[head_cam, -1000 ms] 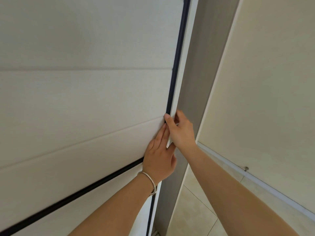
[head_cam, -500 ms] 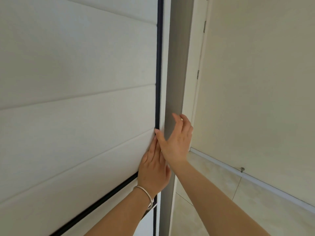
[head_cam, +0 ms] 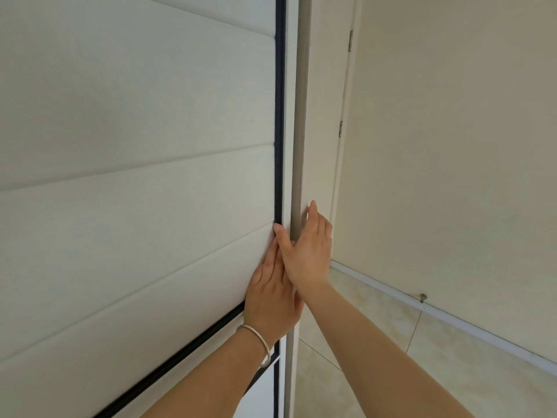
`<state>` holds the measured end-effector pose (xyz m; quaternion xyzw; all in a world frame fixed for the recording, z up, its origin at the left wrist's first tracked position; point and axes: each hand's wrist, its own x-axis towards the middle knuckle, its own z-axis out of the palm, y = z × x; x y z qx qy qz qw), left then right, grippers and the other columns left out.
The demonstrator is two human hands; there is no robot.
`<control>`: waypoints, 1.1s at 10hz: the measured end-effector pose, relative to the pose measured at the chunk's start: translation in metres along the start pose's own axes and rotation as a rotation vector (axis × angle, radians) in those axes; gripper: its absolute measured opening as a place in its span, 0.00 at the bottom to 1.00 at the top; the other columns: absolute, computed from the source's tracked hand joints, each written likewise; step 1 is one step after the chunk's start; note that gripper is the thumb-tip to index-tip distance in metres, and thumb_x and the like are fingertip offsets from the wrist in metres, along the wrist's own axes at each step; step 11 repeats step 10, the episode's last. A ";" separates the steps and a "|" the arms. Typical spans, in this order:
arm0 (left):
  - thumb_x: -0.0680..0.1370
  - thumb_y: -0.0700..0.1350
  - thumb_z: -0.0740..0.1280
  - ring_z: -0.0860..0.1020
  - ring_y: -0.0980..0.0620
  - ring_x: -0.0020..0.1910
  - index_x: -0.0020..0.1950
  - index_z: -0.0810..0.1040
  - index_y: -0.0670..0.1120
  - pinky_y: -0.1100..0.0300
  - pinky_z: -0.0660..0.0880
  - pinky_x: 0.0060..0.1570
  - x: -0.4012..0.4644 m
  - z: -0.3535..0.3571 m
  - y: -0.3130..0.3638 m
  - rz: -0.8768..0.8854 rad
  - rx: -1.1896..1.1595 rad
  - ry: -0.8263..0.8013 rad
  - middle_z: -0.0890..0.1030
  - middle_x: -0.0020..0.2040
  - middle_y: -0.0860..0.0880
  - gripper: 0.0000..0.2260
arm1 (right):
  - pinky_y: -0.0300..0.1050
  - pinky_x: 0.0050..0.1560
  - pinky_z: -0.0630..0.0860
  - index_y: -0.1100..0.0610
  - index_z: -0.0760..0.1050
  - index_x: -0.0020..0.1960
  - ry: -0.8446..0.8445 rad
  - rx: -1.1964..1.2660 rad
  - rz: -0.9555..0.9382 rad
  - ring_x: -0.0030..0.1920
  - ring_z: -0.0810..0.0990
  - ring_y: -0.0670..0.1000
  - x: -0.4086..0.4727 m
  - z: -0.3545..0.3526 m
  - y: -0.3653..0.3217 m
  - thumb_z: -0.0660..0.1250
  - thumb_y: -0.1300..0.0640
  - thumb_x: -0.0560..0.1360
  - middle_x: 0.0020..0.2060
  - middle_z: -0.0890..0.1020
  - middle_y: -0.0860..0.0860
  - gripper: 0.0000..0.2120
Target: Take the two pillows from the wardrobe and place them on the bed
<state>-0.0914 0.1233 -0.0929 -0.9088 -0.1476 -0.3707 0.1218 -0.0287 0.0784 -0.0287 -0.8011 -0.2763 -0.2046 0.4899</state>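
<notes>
The white panelled wardrobe door [head_cam: 135, 188] with a dark frame strip fills the left of the view and stands closed. My left hand [head_cam: 271, 300], with a silver bangle on the wrist, lies flat against the door near its right edge. My right hand [head_cam: 307, 251] crosses over the left one, fingers straight and apart, thumb on the dark strip and fingertips at the wardrobe's side post [head_cam: 298, 146]. Neither hand holds anything. No pillows and no bed are in view.
Right of the wardrobe is a cream wall [head_cam: 452, 146] with a closed room door [head_cam: 331, 116] in the corner. A white skirting strip [head_cam: 437, 312] with a small doorstop [head_cam: 423, 297] runs above the beige tiled floor [head_cam: 391, 357].
The view has levelled and swung, so the door edge now stands upright. My right hand's fingers have come off the door edge and spread straight; the left hand stays flat on the panel.
</notes>
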 end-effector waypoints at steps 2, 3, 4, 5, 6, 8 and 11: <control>0.75 0.56 0.50 0.44 0.46 0.77 0.77 0.48 0.39 0.56 0.39 0.75 0.009 0.011 0.007 -0.030 0.059 -0.102 0.50 0.78 0.38 0.35 | 0.46 0.70 0.59 0.60 0.58 0.73 -0.039 -0.031 -0.006 0.70 0.62 0.53 0.009 0.000 0.009 0.59 0.41 0.75 0.68 0.69 0.55 0.33; 0.74 0.58 0.49 0.44 0.47 0.77 0.77 0.51 0.40 0.56 0.43 0.74 0.011 0.016 0.009 -0.058 0.033 -0.121 0.49 0.78 0.40 0.35 | 0.47 0.66 0.62 0.62 0.63 0.69 -0.051 -0.021 -0.014 0.67 0.65 0.54 0.012 -0.001 0.010 0.59 0.40 0.75 0.64 0.72 0.55 0.32; 0.73 0.60 0.49 0.43 0.47 0.77 0.77 0.50 0.40 0.55 0.45 0.73 0.009 0.017 0.008 -0.068 0.006 -0.126 0.42 0.78 0.41 0.37 | 0.47 0.63 0.65 0.61 0.65 0.66 -0.078 0.001 -0.003 0.64 0.67 0.54 0.012 0.000 0.010 0.58 0.39 0.74 0.60 0.73 0.54 0.31; 0.72 0.60 0.49 0.44 0.47 0.77 0.77 0.48 0.40 0.55 0.44 0.73 0.009 0.015 0.009 -0.080 -0.018 -0.148 0.40 0.77 0.41 0.38 | 0.46 0.60 0.66 0.60 0.66 0.65 -0.088 0.019 0.003 0.60 0.68 0.52 0.012 0.000 0.012 0.59 0.41 0.75 0.56 0.74 0.51 0.27; 0.71 0.60 0.54 0.44 0.47 0.77 0.77 0.44 0.41 0.56 0.43 0.73 0.011 0.007 0.009 -0.088 -0.063 -0.170 0.37 0.78 0.41 0.41 | 0.48 0.53 0.70 0.57 0.67 0.58 -0.158 0.087 0.092 0.52 0.70 0.52 0.012 -0.001 0.012 0.60 0.40 0.74 0.46 0.71 0.47 0.23; 0.70 0.56 0.65 0.50 0.49 0.77 0.77 0.54 0.42 0.56 0.52 0.73 0.000 -0.003 0.007 -0.046 -0.251 -0.118 0.52 0.78 0.44 0.40 | 0.46 0.57 0.69 0.57 0.66 0.64 -0.164 0.200 0.227 0.58 0.71 0.50 0.001 -0.001 0.010 0.61 0.41 0.74 0.54 0.74 0.48 0.26; 0.75 0.52 0.59 0.74 0.51 0.61 0.73 0.64 0.51 0.56 0.75 0.58 -0.043 -0.015 -0.003 0.020 -0.592 -0.411 0.68 0.70 0.53 0.26 | 0.47 0.58 0.70 0.52 0.67 0.65 -0.102 0.317 0.366 0.59 0.72 0.49 -0.047 -0.005 0.027 0.63 0.49 0.75 0.55 0.72 0.46 0.20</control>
